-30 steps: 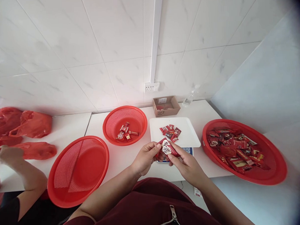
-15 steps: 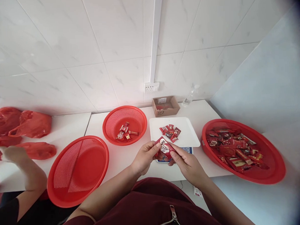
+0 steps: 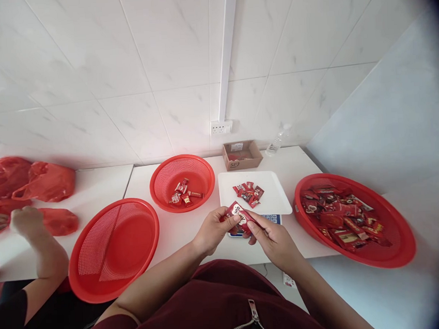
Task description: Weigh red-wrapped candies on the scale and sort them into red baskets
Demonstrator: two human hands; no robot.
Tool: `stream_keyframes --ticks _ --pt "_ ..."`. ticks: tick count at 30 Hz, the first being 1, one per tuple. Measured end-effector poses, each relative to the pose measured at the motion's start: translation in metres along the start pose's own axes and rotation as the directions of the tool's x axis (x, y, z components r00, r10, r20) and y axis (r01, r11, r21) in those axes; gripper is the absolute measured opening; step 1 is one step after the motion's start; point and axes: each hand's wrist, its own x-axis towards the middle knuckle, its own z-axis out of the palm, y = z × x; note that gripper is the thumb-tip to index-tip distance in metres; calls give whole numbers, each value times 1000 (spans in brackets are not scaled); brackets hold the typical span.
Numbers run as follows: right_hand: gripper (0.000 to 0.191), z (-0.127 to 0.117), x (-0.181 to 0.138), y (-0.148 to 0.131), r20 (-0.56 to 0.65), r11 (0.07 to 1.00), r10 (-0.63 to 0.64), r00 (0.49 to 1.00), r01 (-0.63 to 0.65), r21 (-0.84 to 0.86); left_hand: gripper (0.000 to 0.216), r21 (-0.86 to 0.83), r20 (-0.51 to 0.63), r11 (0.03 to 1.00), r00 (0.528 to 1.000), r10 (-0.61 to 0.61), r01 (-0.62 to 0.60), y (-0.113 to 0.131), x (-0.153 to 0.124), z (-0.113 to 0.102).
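A red packet with a white printed patch (image 3: 239, 213) is pinched between both hands, just in front of the scale. My left hand (image 3: 212, 232) grips its left side, thumb on top. On its right edge my right hand (image 3: 276, 242) is closed, thumb over the lower corner. Behind them lies the white tray of a scale (image 3: 274, 181), with several small red packets (image 3: 250, 194) heaped on it. The scale's blue keypad (image 3: 272, 219) is partly covered by my right hand and the packet.
A red basket (image 3: 401, 253) full of wrapped snacks stands right. Left are a red basket holding several wrapped pieces (image 3: 161, 174) and another red basket (image 3: 150, 235). A carton (image 3: 243, 162) and bottle (image 3: 276, 141) stand by the wall. A co-worker's hands (image 3: 25, 224) are near red bags (image 3: 55, 181).
The packet has turned slightly in my fingers, so its white patch looks narrower. At the far left, the co-worker's hands have moved apart over the red bag.
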Motion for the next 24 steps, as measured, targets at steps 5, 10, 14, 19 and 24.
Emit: stream_keyframes --ticks 5,10,14,19,24 --pt "47 0 -1 2 3 1000 -26 1000 26 -7 37 -65 61 998 998 30 -26 -2 -1 3" --pt "47 -2 -4 5 45 991 -92 995 96 -92 31 -109 99 993 994 49 -38 -4 0 3" --pt "48 -2 -5 6 59 991 -95 994 100 -94 29 -72 76 995 995 68 -63 -6 0 2" --pt "48 -1 -3 6 63 997 -61 996 64 -45 32 -4 44 998 997 58 -58 -5 -1 3" --pt "50 -1 -2 6 65 999 -18 998 15 52 30 -7 71 998 996 58 -57 -2 -3 4"
